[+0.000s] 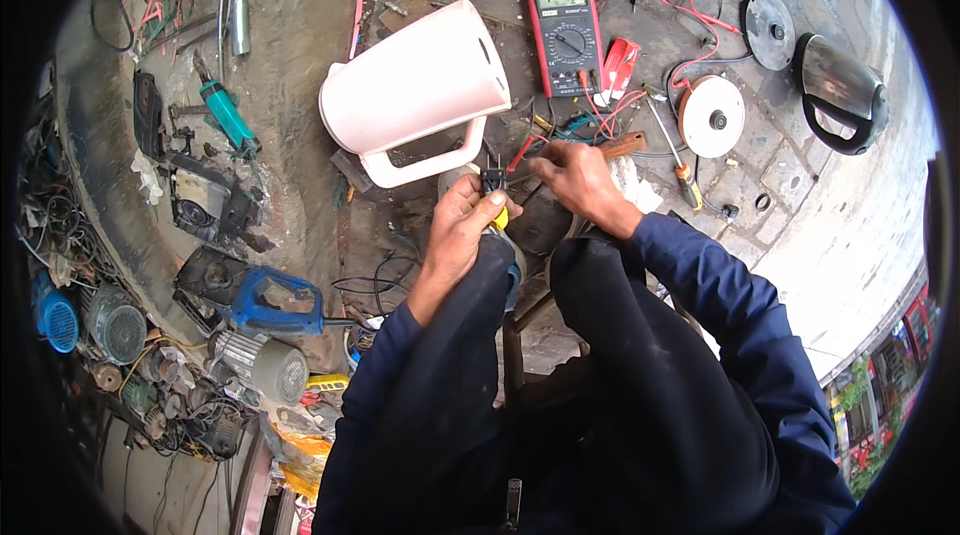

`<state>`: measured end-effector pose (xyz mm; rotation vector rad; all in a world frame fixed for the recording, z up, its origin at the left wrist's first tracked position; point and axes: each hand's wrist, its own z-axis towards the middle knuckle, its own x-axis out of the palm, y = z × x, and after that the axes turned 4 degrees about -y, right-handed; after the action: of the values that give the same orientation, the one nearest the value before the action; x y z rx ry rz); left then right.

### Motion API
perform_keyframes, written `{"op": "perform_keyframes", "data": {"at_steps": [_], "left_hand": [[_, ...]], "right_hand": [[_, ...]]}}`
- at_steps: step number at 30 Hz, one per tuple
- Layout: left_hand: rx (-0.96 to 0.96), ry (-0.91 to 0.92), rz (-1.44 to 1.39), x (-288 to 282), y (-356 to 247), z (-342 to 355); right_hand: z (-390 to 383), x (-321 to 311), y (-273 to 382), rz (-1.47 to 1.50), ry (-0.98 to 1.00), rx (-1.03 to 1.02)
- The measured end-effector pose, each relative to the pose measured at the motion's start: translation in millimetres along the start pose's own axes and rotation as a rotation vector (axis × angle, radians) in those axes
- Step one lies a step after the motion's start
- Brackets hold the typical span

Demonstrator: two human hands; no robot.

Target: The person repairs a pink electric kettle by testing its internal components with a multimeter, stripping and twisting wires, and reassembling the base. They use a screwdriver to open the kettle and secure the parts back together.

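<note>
Just beyond your knees, your left hand (462,227) is closed in a pinch on a small black plastic plug-like part (493,181), while your right hand (588,183) curls half-closed near a thin red lead end (521,152) — I cannot tell whether it grips anything. The step in hand looks like close two-handed work at that black part; the next move seems to call for a steady left pinch and fine right fingertips. Past your left hand, a pale-pink plastic jug with a loop handle (412,93) lies on its side on the ground. Farther off sits a red-and-black multimeter with a round dial (570,42) — small printing surrounds the dial, and its grey display shows a digit.
</note>
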<state>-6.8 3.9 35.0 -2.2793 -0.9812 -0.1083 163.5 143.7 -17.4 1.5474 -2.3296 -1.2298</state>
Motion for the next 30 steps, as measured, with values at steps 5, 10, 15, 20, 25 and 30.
{"op": "perform_keyframes", "data": {"at_steps": [5, 10, 15, 20, 25, 30], "left_hand": [[-0.002, -0.022, -0.076, -6.9, 6.4, -6.6], [0.008, -0.01, -0.025, -8.3, 9.7, -6.3], [-0.006, -0.033, -0.009, -9.1, 12.5, -5.9], [-0.02, -0.003, 0.027, -13.0, 19.0, -3.6], [-0.119, 0.099, 0.015, -18.8, 23.7, -7.9], [-0.182, 0.225, -0.094, -15.0, 28.5, -17.4]], "right_hand": [[25.6, 31.1, -3.4, -0.129, 0.034, 0.114], [48.8, 37.6, -7.8, -0.194, -0.035, 0.333], [44.5, 32.1, -3.3, -0.192, -0.039, 0.35], [42.4, 35.6, 7.1, -0.316, -0.042, 0.215], [35.0, 34.0, 7.7, -0.18, -0.11, 0.239], [7.6, 23.8, 14.3, 0.294, -0.22, 0.145]]}}
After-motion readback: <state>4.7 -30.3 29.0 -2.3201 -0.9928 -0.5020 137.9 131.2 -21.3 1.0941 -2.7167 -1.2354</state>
